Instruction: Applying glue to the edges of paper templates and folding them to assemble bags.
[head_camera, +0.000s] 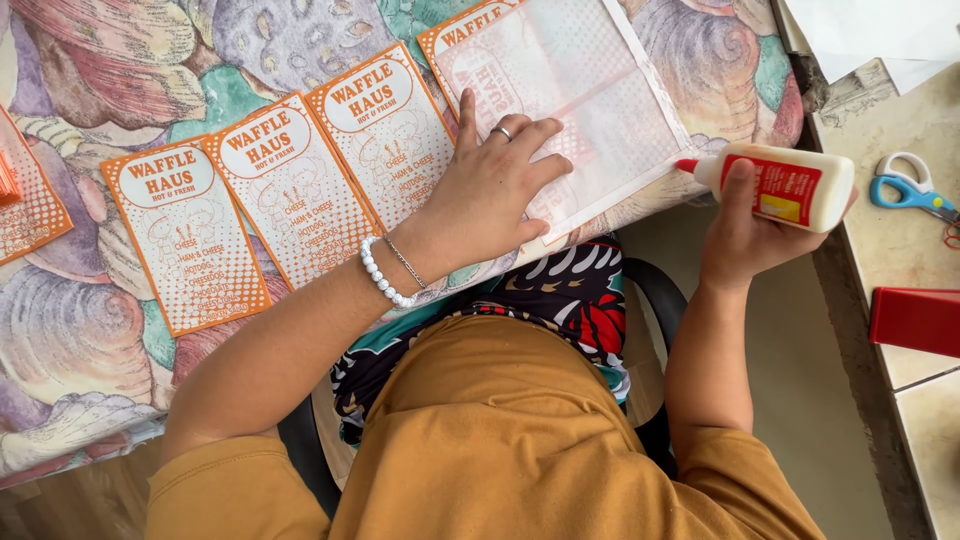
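The step in hand appears to be gluing. The left hand (495, 190) lies flat, fingers spread, pressing a face-down sheet (590, 100) at upper centre of the frame. The right hand (745, 235) has its fingers wrapped around a glue bottle (785, 185), red tip at the sheet's right edge. Printed cards (290, 185) lie to the left. Scissors (910, 190) rest on the counter (880, 120) at right, apart. Open floor lies between, below the bottle.
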